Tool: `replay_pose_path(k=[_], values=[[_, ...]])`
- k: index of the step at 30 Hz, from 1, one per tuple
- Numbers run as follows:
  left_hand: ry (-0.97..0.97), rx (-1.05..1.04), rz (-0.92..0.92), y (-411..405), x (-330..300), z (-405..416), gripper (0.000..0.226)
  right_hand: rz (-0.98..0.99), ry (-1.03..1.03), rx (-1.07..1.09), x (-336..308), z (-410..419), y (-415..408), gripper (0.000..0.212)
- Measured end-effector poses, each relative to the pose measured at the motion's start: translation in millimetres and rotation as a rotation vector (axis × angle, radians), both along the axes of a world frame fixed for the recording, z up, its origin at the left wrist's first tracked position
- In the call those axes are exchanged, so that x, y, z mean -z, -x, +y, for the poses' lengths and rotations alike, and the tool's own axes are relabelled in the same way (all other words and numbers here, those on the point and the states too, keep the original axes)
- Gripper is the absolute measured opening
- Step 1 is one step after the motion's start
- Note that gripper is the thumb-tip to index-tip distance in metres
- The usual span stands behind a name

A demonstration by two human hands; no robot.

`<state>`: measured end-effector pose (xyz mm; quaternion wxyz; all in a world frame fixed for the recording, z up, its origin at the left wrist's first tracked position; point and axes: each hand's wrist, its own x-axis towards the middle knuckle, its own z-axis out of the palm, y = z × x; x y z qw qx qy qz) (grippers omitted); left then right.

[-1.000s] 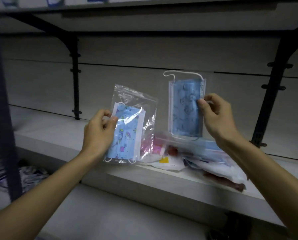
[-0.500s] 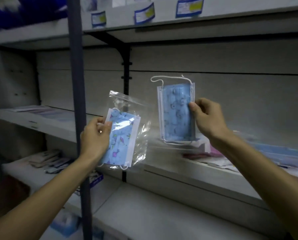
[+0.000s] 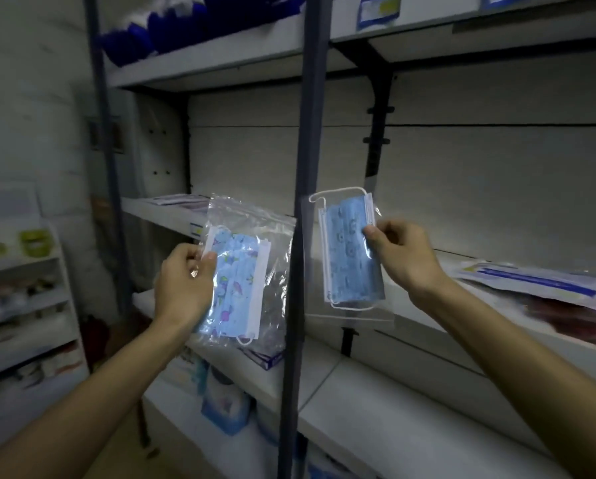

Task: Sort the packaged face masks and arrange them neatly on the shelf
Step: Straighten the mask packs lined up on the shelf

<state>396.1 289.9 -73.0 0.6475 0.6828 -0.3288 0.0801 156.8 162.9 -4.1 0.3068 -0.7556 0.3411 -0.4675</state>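
Note:
My left hand (image 3: 183,285) pinches the left edge of a clear zip bag holding a light-blue patterned face mask (image 3: 237,285), upright in front of the shelves. To its right, my right hand (image 3: 402,259) pinches a second clear packet with a plain darker blue face mask (image 3: 348,252), also upright, white ear loops showing at its top. A dark upright shelf post (image 3: 301,236) stands between the two packets. More packaged masks (image 3: 528,281) lie in a loose pile on the white middle shelf (image 3: 428,326) at the right.
A left shelf bay holds flat packets (image 3: 175,201) at mid height and boxes (image 3: 224,406) lower down. Blue and white bundles (image 3: 151,29) sit on the top shelf. A small white rack (image 3: 23,299) with goods stands at far left.
The view has swung left: the post now sits between my hands and the mask pile has slid to the right edge. Both hands keep their packets upright.

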Motion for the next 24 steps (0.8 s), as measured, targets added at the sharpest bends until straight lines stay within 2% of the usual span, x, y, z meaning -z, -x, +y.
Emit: replay_pose_path(k=[4, 12, 18, 24], values=[[0.035, -0.027, 0.027, -55.7, 7.5, 4.8, 0.016, 0.044, 0.098, -0.047, 4.2, -0.6, -58.5, 0.024], [0.052, -0.079, 0.037, -166.6, -1.0, -13.6, 0.018, 0.039, 0.294, 0.000, 3.1, -27.4, -184.5, 0.030], [0.066, -0.107, 0.054, -250.4, -22.7, -47.6, 0.017, 0.046, 0.166, -0.067, -8.6, -69.0, -270.9, 0.023], [0.094, -0.115, 0.060, -316.1, -24.8, -75.3, 0.016, 0.098, 0.246, 0.047, -7.6, -104.2, -337.3, 0.013]])
